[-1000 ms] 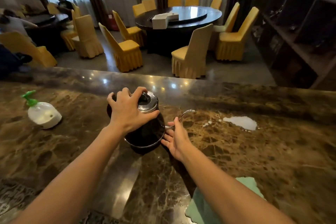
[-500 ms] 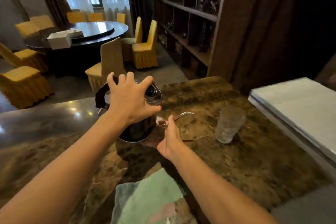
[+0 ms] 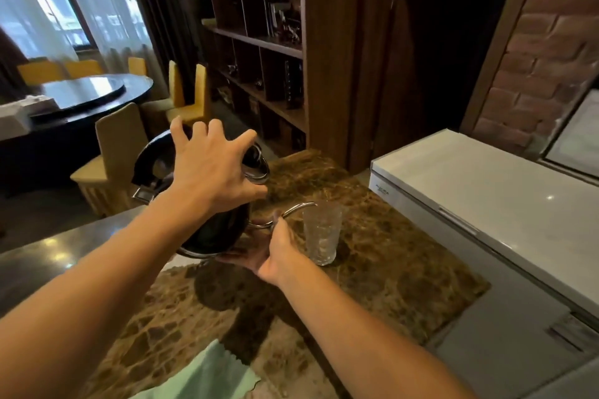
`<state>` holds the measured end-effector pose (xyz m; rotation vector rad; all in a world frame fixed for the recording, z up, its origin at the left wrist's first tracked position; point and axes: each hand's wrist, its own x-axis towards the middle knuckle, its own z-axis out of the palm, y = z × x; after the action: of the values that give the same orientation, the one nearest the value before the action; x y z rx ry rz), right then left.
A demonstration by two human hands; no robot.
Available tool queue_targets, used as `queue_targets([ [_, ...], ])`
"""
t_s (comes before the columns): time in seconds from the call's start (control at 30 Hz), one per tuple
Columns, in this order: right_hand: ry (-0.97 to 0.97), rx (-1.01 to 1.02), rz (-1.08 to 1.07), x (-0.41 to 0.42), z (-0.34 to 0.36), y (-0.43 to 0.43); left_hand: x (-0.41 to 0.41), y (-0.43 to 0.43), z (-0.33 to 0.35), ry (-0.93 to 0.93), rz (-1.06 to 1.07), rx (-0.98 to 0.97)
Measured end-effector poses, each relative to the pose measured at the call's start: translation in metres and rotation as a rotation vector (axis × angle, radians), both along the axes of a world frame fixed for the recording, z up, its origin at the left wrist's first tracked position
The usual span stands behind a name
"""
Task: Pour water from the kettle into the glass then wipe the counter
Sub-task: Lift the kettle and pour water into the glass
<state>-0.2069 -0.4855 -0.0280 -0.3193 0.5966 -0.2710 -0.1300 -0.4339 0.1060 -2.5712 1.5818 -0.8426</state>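
Note:
A black kettle (image 3: 223,232) with a steel lid and a thin curved spout hangs above the brown marble counter (image 3: 389,269), tilted toward the right. My left hand (image 3: 210,168) grips it from above, across the lid. My right hand (image 3: 270,251) cups the kettle's base from below, near the root of the spout. The spout's tip reaches over the rim of an empty textured glass (image 3: 322,232) standing upright on the counter just right of the kettle. No water stream is visible. A light green cloth (image 3: 207,376) lies on the counter's near edge.
A white chest freezer (image 3: 486,191) stands right of the counter. Behind it is a brick wall; a dark wooden shelf unit (image 3: 259,42) rises beyond the counter's far end. A round dark table (image 3: 97,94) with yellow chairs sits at left.
The kettle has been lifted off the counter and carried right to the glass, and it now tilts with its spout over the rim. The view has swung right.

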Motion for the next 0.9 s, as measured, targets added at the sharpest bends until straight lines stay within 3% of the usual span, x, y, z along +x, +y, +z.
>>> queue_targets([
  [0.37,-0.136,0.071,0.033,-0.011,0.013,-0.001,-0.020,-0.014,0.015,-0.082,0.003,0.074],
  [0.9,-0.135,0.017,0.033,-0.009,0.020,0.001,-0.025,-0.014,0.017,-0.113,0.014,0.080],
])
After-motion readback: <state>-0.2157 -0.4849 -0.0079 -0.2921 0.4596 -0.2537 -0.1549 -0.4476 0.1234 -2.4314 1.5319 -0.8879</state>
